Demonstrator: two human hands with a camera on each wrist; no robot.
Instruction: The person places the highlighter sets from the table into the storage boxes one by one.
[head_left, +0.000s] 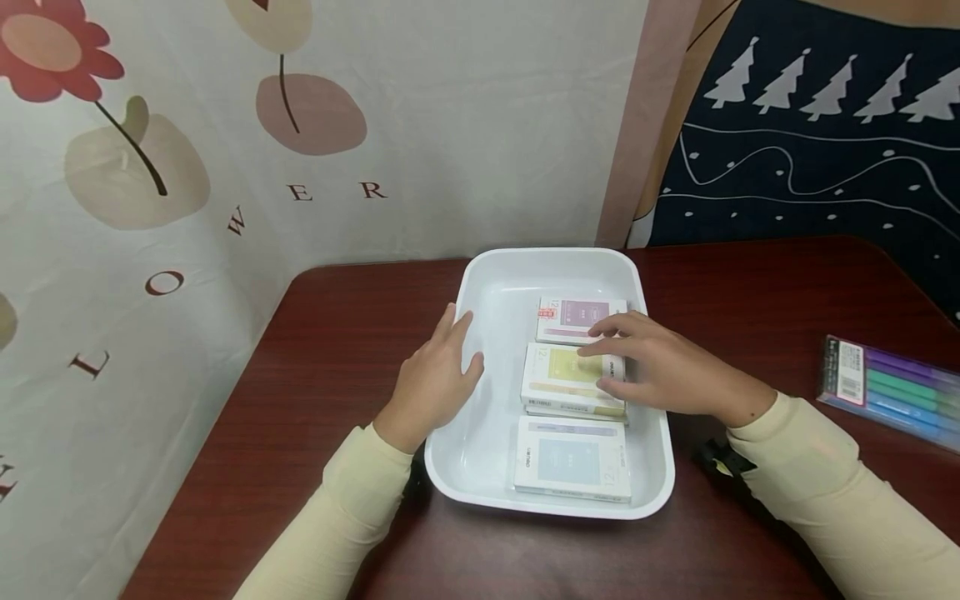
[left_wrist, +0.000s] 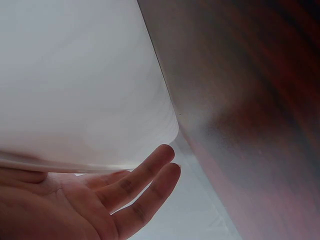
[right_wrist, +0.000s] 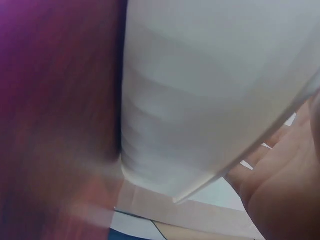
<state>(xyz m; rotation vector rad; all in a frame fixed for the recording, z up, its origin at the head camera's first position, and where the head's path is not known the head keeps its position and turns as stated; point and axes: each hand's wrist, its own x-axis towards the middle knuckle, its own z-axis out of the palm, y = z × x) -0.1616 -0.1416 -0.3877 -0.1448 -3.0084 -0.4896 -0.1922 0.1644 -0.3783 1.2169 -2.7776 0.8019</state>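
Observation:
A white plastic tray [head_left: 480,450] stands on the table with small flat white boxes in a column along its right half. The far box has a purple label [head_left: 581,313], the middle one a yellow label [head_left: 562,363], and the near one a pale blue label [head_left: 568,461]. Under the yellow-labelled box the edge of another box shows. My left hand [head_left: 438,383] rests at the tray's left rim, fingers extended and thumb over the inside. Reaching across the right rim, my right hand [head_left: 663,367] hovers with spread, lightly bent fingers over the yellow-labelled box, its fingertips overlapping it in the head view.
A clear pack of purple, green and blue pens [head_left: 892,387] lies on the dark red table [head_left: 300,400] at the right. Behind the table hang a pale flower-print cloth [head_left: 480,125] and a navy cloth with white trees [head_left: 810,167].

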